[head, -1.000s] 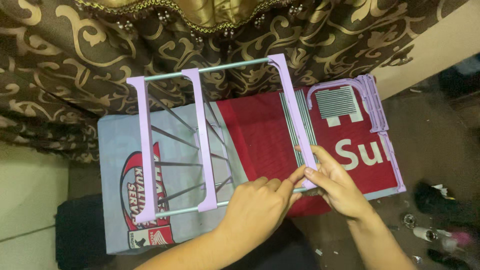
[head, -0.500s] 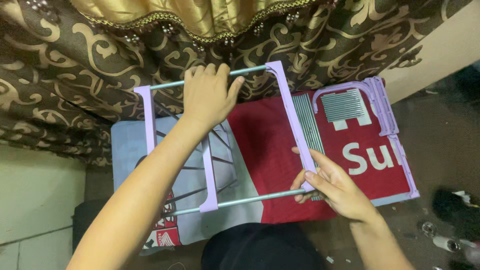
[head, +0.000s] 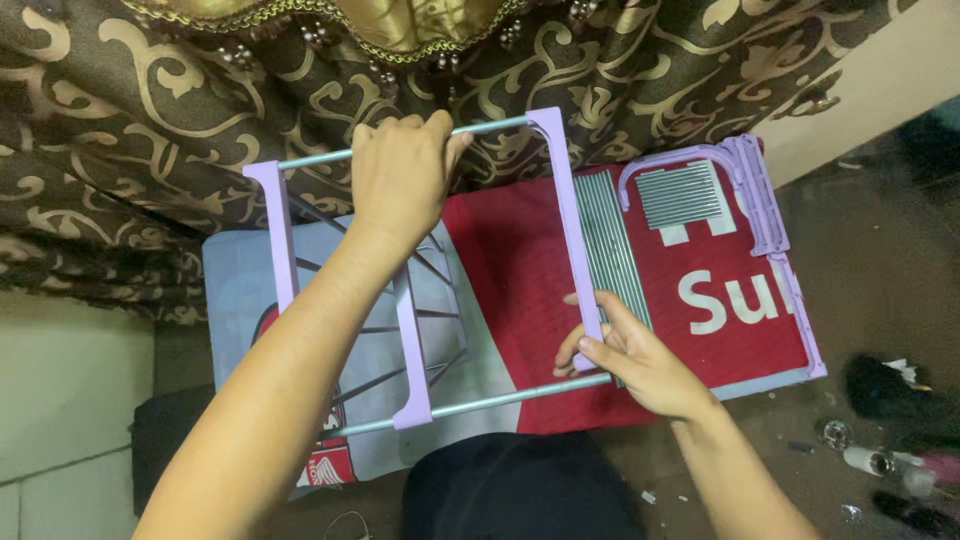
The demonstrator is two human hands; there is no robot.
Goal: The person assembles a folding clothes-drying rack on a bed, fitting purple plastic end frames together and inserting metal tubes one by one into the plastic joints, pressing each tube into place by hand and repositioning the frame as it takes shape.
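Two bare hands are seen on a folding drying rack (head: 420, 280) with lilac plastic bars and pale metal rods, which fills the middle of the frame. The left hand (head: 400, 175), reaching in from the lower left, is clenched over the far rod (head: 490, 127) near the upper centre, its fingers curled over the top of the rod. The right hand (head: 635, 360), entering from the lower right, is placed at the lower end of the right lilac bar (head: 570, 230), where that bar meets the near rod (head: 480, 405); its fingers are wrapped around the bar's end, the thumb lying along the bar's right side. A middle lilac bar (head: 412, 360) and a left lilac bar (head: 280, 235) are seen left of centre, with thin grey wires crossing between them. A folded section of close-set metal rods (head: 610, 260) lies just right of the right bar, and a second lilac-framed panel (head: 690, 190) is seen at the upper right.

Beneath the rack, a red, white and grey printed sheet (head: 730, 300) is spread out. A brown curtain with gold scrollwork (head: 130, 130) fills the upper part of the frame. Dark clothing (head: 520, 490) is seen at the bottom centre, and small bottles and scraps (head: 870, 460) lie on the dark floor at the lower right.
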